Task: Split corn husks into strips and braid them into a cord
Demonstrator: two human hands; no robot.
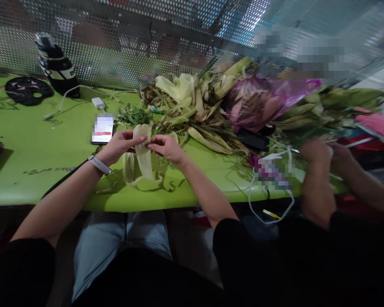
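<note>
Between my two hands hangs a pale corn husk (143,160), its lower end drooping over the green table's front. My left hand (123,144), with a pale watch strap on its wrist, pinches the husk near the top. From the other side, my right hand (166,147) grips the husk's upper edge with thumb and fingers. Thin husk strips (158,181) curl on the table just below. Behind my hands lie a bunch of thin green strips (132,115) and a large heap of dried husks (201,106).
A phone (103,128) lies left of the husk, with a white adapter and cable (98,103) behind. A black bottle (59,70) and a black mask (28,91) stand farther back. On the right are a pink plastic bag (252,102) and a co-worker's hands (316,151).
</note>
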